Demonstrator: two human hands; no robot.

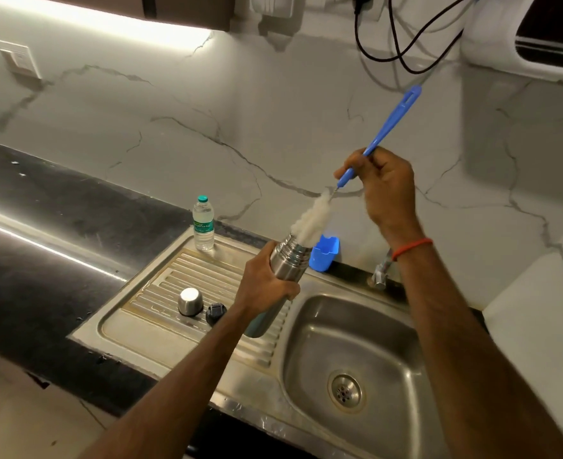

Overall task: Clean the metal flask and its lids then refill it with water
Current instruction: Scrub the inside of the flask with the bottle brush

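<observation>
Left hand [266,286] grips flask [285,263] — right hand [384,190] holds brush [309,220].

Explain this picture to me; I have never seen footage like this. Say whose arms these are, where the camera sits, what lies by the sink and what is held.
No machine here: a person's two bare arms, filmed by one wide-angle camera on their head, looking down at a kitchen sink. The left hand grips a metal flask, tilted, mouth open. The right hand holds a blue-handled bottle brush, its white bristles partly in the flask's mouth. On the steel drainboard lie the flask's two lids: a steel cup lid and a black stopper. A plastic water bottle stands at the drainboard's back edge; a blue plastic container sits behind the flask.
</observation>
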